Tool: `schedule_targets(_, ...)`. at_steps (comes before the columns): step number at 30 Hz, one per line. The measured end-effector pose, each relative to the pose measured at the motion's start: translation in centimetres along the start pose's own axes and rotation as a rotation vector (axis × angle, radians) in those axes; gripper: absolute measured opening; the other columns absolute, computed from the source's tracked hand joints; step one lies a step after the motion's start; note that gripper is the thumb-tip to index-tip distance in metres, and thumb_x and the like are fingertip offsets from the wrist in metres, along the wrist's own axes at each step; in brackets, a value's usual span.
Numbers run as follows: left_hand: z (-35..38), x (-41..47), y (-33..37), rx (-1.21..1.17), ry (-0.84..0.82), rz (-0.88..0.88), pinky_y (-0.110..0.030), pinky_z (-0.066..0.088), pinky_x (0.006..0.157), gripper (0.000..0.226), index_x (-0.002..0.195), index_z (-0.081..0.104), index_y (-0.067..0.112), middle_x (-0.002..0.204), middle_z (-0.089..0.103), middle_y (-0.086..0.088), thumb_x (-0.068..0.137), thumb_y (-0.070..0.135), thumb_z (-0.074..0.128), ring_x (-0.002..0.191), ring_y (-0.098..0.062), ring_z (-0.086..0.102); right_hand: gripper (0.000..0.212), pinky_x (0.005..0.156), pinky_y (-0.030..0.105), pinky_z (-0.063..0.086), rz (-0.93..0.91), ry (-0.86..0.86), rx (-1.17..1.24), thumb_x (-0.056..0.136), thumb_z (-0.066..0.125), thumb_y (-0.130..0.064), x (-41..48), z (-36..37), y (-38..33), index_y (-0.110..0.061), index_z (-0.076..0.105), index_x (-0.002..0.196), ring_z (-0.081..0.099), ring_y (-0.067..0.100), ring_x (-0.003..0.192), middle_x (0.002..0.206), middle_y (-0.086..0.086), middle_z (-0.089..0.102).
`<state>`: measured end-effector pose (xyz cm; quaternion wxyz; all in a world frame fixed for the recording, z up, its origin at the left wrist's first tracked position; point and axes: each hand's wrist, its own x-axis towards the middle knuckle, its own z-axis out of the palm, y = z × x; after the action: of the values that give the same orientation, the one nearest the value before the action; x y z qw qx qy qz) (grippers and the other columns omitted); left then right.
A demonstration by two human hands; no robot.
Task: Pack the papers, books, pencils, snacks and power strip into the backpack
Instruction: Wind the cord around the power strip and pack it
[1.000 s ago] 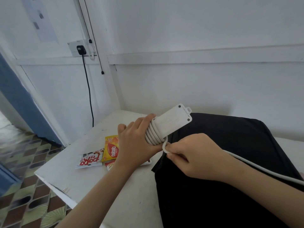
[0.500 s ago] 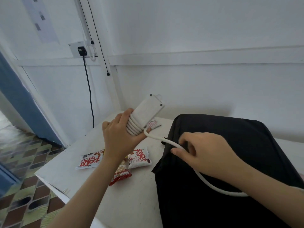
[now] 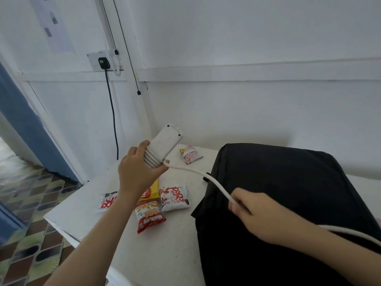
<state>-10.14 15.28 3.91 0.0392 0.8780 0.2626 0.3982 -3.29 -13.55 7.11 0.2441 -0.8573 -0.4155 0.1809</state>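
My left hand grips the white power strip with several turns of its cord wound round it, held up over the table's left part. The loose white cord runs down to my right hand, which pinches it above the black backpack. The cord goes on past my right wrist to the frame's right edge. Several snack packets lie on the table: a red one, a white one, a yellow one, another white one partly behind my arm, and a small one near the wall.
The white table stands in a corner against white walls; its left edge drops to a patterned tile floor. A black cable hangs from a wall socket beside the table. A blue door frame is at the far left.
My left hand has lifted the power strip up and to the left, away from the backpack. My right hand has slid down along the cord, drawing a longer stretch out between the hands.
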Motion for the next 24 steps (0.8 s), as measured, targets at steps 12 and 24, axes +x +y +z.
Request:
schedule_targets(12, 1.6, -1.8, -0.2, 0.004, -0.220, 0.176, -0.016, 0.033, 0.053, 0.072, 0.111, 0.061, 0.020, 0.085, 0.065, 0.003, 0.058, 0.068, 0.054, 0.063, -0.011, 0.054, 0.036, 0.037, 0.021, 0.019, -0.547, 0.521, -0.631, 0.089, 0.034, -0.045, 1.3, -4.1, -2.7, -0.026, 0.054, 0.066, 0.047, 0.012, 0.041, 0.051, -0.010, 0.051)
schedule_targets(24, -1.3, -2.7, 6.5, -0.279, 0.039, 0.472, -0.020, 0.048, 0.070, 0.089, 0.134, 0.033, 0.022, 0.102, 0.067, 0.004, 0.061, 0.059, 0.068, 0.083, -0.011, 0.061, 0.044, 0.047, 0.020, 0.021, -0.465, 1.008, -0.488, 0.095, 0.034, -0.047, 7.0, -12.3, -4.4, -0.017, 0.058, 0.073, 0.039, 0.016, 0.054, 0.057, -0.009, 0.040)
